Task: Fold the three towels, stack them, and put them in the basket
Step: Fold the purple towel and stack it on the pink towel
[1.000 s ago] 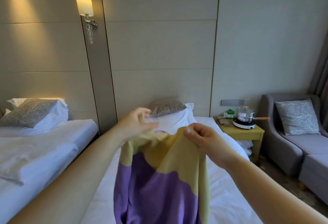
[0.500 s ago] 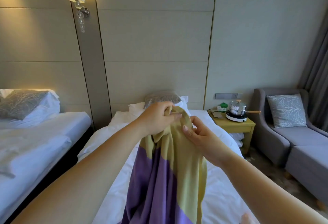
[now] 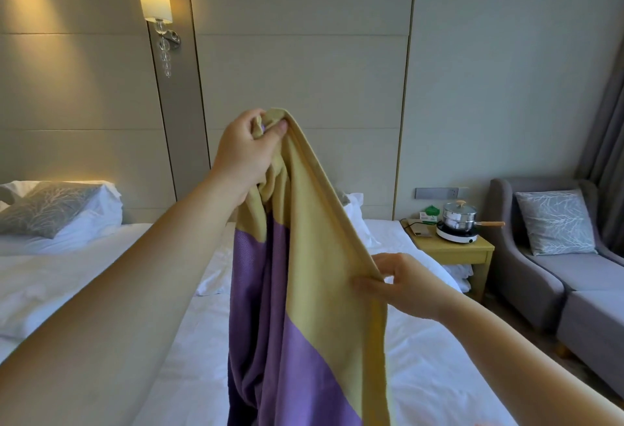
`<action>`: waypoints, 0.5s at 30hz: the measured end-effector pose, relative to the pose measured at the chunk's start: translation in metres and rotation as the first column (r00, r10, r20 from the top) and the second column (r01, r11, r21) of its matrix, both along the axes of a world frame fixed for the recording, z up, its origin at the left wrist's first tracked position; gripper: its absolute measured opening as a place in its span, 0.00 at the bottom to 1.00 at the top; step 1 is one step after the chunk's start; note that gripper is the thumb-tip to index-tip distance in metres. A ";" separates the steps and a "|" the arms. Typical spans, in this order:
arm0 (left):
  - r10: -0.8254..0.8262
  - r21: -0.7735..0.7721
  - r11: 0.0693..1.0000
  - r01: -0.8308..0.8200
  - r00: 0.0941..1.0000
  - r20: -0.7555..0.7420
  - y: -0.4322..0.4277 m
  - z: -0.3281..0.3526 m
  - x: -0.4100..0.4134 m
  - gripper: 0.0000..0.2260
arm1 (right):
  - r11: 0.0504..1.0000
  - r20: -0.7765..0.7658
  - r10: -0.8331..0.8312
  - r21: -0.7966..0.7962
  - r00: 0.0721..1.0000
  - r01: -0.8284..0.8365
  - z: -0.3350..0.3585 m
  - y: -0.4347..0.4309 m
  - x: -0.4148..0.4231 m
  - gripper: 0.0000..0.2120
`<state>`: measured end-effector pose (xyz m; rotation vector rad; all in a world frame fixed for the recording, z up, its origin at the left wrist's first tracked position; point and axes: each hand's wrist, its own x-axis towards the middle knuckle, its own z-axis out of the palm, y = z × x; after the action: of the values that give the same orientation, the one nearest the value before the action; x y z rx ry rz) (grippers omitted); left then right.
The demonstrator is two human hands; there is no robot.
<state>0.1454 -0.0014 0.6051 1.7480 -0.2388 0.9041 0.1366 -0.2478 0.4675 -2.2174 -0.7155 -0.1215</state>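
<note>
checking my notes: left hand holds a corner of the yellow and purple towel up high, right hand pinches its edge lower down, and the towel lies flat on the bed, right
Not quite. In the head view the towel does not lie flat on the bed: it hangs in the air between the hands. The rest stands: the left hand holds a corner up high and the right hand pinches its edge lower down.

Matt woven cloth towel [image 3: 314,307], smooth white cotton-like bedsheet [image 3: 439,375], shiny metal pot [image 3: 459,217], matt wooden nightstand [image 3: 456,251]
</note>
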 end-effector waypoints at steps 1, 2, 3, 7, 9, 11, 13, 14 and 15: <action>-0.001 -0.008 1.000 0.001 1.000 0.002 0.003 -0.002 -0.001 0.14 | 0.999 0.004 -0.045 -0.013 0.999 0.045 -0.001 -0.003 0.002 0.13; -0.001 -0.018 1.000 0.001 1.000 0.000 0.007 -0.005 0.000 0.12 | 0.996 -0.006 -0.086 0.003 0.996 0.086 -0.003 -0.005 0.003 0.15; 0.009 -0.031 0.999 -0.009 1.000 -0.019 0.010 -0.009 0.001 0.11 | 0.992 -0.030 -0.113 0.057 0.993 0.115 -0.005 -0.006 0.003 0.15; 0.243 0.141 0.967 -0.213 0.937 -0.251 0.025 -0.041 0.012 0.19 | 0.908 -0.150 -0.159 0.365 0.976 0.204 -0.009 -0.006 0.003 0.08; 0.283 0.311 0.934 -0.179 0.900 -0.331 0.025 -0.062 0.011 0.20 | 0.896 -0.185 -0.128 0.399 0.974 0.194 -0.008 -0.003 0.004 0.08; 0.067 0.372 0.922 0.103 0.906 -0.418 0.016 -0.086 0.006 0.28 | 0.920 -0.175 -0.051 0.374 0.983 0.115 -0.005 0.003 0.002 0.09; -0.185 0.372 0.821 0.433 0.819 -0.544 -0.003 -0.105 -0.006 0.36 | 0.942 -0.167 0.022 0.335 0.986 0.035 -0.001 0.010 0.000 0.09; -0.262 0.350 0.762 0.544 0.755 -0.601 -0.014 -0.114 -0.010 0.36 | 0.948 -0.173 0.051 0.318 0.984 0.007 0.002 0.013 -0.001 0.08; -0.304 0.329 0.718 0.614 0.701 -0.646 -0.022 -0.123 -0.012 0.34 | 0.955 -0.177 0.071 0.297 0.982 -0.015 0.003 0.014 -0.002 0.09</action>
<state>0.1331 -0.0237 0.4818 2.2191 -0.5728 -0.1124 0.1350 -0.2336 0.4708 -1.8971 -0.5995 0.0019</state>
